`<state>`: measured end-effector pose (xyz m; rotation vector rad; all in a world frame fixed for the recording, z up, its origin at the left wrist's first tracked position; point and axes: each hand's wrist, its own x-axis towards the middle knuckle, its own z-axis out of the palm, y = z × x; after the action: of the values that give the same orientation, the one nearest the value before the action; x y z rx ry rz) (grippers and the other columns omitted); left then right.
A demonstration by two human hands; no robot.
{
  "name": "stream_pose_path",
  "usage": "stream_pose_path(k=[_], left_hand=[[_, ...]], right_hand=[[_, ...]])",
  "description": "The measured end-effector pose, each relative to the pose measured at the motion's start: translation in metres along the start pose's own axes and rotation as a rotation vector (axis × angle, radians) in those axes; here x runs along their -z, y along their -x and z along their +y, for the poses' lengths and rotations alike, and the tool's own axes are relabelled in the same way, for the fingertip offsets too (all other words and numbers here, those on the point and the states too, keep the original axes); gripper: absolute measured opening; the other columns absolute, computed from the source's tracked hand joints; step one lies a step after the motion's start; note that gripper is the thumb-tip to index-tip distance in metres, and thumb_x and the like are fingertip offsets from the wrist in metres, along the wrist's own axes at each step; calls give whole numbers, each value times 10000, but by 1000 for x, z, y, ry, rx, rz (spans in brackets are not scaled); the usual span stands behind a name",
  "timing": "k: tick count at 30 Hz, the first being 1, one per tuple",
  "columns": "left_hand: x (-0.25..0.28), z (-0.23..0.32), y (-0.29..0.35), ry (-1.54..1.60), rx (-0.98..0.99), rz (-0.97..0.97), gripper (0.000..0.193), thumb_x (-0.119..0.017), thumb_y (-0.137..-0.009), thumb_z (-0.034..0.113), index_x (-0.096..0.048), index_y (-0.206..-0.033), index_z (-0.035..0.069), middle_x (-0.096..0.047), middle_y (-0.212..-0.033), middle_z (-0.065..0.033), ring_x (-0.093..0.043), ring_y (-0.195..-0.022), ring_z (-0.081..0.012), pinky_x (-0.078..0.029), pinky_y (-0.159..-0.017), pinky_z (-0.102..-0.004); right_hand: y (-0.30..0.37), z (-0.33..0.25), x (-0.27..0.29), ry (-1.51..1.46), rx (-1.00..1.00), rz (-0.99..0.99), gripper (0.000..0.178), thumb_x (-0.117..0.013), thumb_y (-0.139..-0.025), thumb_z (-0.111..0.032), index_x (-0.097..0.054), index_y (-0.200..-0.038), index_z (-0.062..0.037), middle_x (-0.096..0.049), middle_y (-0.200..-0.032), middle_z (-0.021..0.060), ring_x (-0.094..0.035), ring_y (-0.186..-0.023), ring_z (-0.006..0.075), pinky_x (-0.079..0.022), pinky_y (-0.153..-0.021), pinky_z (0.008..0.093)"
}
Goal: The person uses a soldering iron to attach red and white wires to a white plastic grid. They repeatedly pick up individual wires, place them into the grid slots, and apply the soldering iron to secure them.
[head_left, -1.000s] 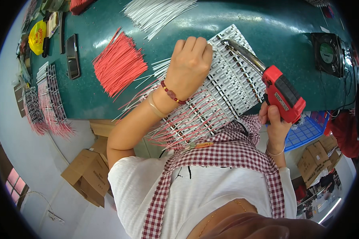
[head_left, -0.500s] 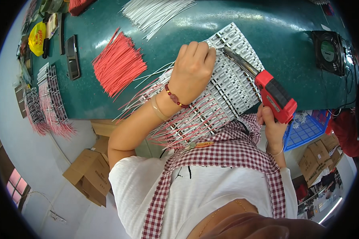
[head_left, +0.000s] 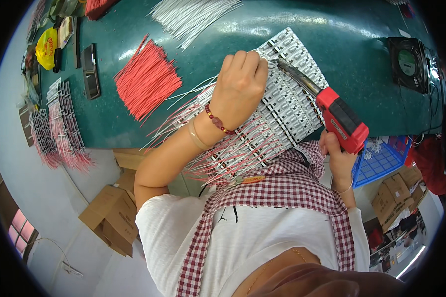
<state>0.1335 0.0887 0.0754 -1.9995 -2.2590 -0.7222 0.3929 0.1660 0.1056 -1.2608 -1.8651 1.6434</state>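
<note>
A soldering gun with a red and black body is held by my right hand, its fingers closed at the handle end. The dark metal tip reaches up and left to the panel of white circuit boards, right beside my left fingertips. My left hand is closed in a pinch over the panel; what lies between its fingers is mostly hidden. Red and white wires trail from the panel's lower left part. Small pliers or cutters with an orange handle lie against the checked apron.
On the green table lie a pile of red wires, a pile of white wires and a phone. Wired boards hang at the left edge. A black fan stands right; a blue basket sits below.
</note>
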Motion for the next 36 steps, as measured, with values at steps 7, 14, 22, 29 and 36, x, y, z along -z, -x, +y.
stream_pose_path(k=[7,14,22,29,36], left_hand=[[-1,2,1,-45,-4,-18,219,-595,-727,28,-639,-941,8,-472,-778,-70,-492,-739,-221,-386,-652,-335],[2,2,0,-108,4,-6,244,-598,-702,30,-645,-941,30,-480,-783,-57,-498,-752,-209,-376,-672,-337],[-4,10,8,20,-2,42,269,-594,-705,14,-656,-966,11,-496,-779,-50,-498,-740,-213,-382,-654,-335],[-8,11,9,30,1,23,252,-595,-717,15,-656,-962,5,-492,-779,-57,-498,-742,-216,-388,-659,-337],[-9,10,11,36,-4,34,248,-598,-717,17,-655,-958,6,-485,-775,-57,-493,-736,-213,-386,-658,-334]], right_hand=[[-2,-27,-5,-276,-11,-34,227,-662,-863,-172,-595,-957,24,-590,-689,70,-524,-551,107,-419,-495,243],[2,-21,-4,-189,68,-10,574,-609,-886,-428,-518,-1182,55,-543,-603,64,-475,-473,107,-345,-422,224],[7,-11,-1,-298,4,-57,257,-602,-909,-176,-543,-1048,32,-558,-662,62,-478,-517,94,-389,-476,229],[8,-2,-1,-222,-69,-72,117,-628,-884,-101,-571,-857,-2,-553,-669,27,-488,-538,82,-390,-485,228],[9,-5,-1,-230,-17,-64,108,-620,-889,-95,-571,-839,-13,-546,-660,20,-485,-537,78,-387,-485,228]])
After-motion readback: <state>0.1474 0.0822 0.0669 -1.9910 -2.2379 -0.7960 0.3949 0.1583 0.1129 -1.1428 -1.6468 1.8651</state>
